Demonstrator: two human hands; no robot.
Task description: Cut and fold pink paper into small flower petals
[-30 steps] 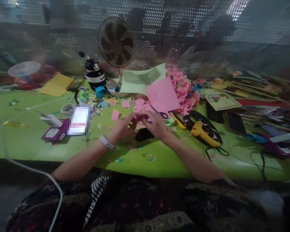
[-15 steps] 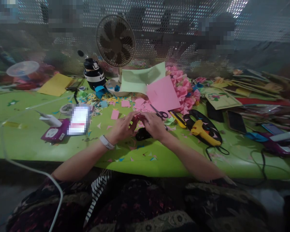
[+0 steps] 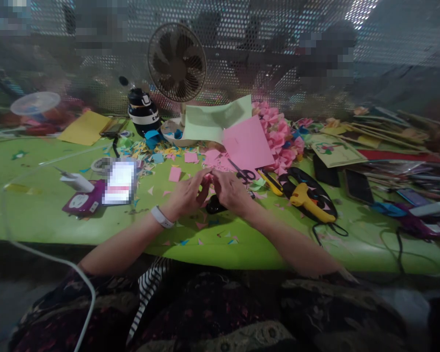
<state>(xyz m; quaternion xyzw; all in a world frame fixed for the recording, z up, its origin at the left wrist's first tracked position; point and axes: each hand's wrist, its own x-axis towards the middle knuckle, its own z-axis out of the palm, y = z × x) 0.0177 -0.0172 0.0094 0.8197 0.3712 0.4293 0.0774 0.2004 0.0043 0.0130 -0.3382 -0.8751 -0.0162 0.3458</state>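
Note:
Over the green table, my left hand (image 3: pixel 191 193) and my right hand (image 3: pixel 231 191) meet at the fingertips. Between them is a small piece of pink paper (image 3: pixel 209 179), pinched by both and mostly hidden by the fingers. A dark rounded object (image 3: pixel 214 205), its kind unclear, lies just below my hands. Scissors with dark handles (image 3: pixel 246 175) rest beyond my right hand, partly on a pink sheet (image 3: pixel 246 142). Small pink paper squares (image 3: pixel 175 173) lie beyond my left hand, among scattered paper scraps.
To the right are a yellow cutter (image 3: pixel 272 183), a yellow glue gun (image 3: pixel 310 203) and phones (image 3: pixel 358 186). Pink paper flowers (image 3: pixel 276 134) are heaped behind. A fan (image 3: pixel 177 63) and black bottle (image 3: pixel 143 115) stand at the back; a lit phone (image 3: pixel 119 183) is at left.
The fingers of my right hand have bent and shifted slightly around the pink paper. Both hands stay together in nearly the same place.

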